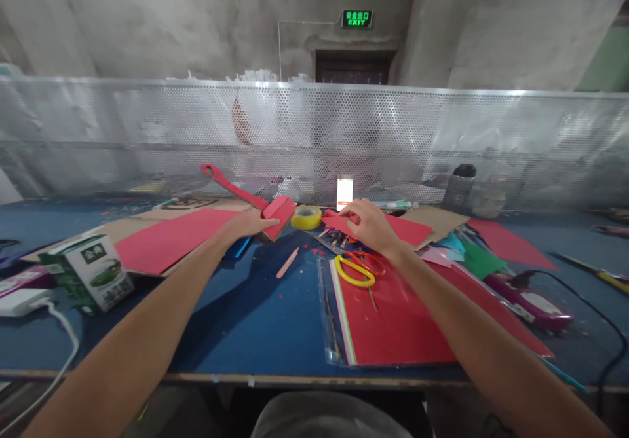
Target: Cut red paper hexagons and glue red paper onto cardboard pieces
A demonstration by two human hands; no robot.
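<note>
My left hand (249, 223) is closed round a craft piece of cardboard covered in red paper (281, 210). It has a boxy end and a long narrow arm, tipped with a ring, that slants up to the left. My right hand (369, 223) pinches at a red sheet of paper (407, 228) in front of a lit phone (344, 192); part of the sheet is hidden by the fingers. Between the hands sits a roll of yellow tape (306, 218). Scissors with yellow handles (354, 272) rest on a clear pack of coloured paper (398, 320). A pink pen-like tool (287, 263) lies on the table.
On the left are a green and white carton (91, 274), a white plug with a cable (24, 302) and a red sheet on cardboard (167, 240). A dark bottle (459, 188) and a purple device (533, 302) stand right. A perforated metal screen (275, 124) closes the back.
</note>
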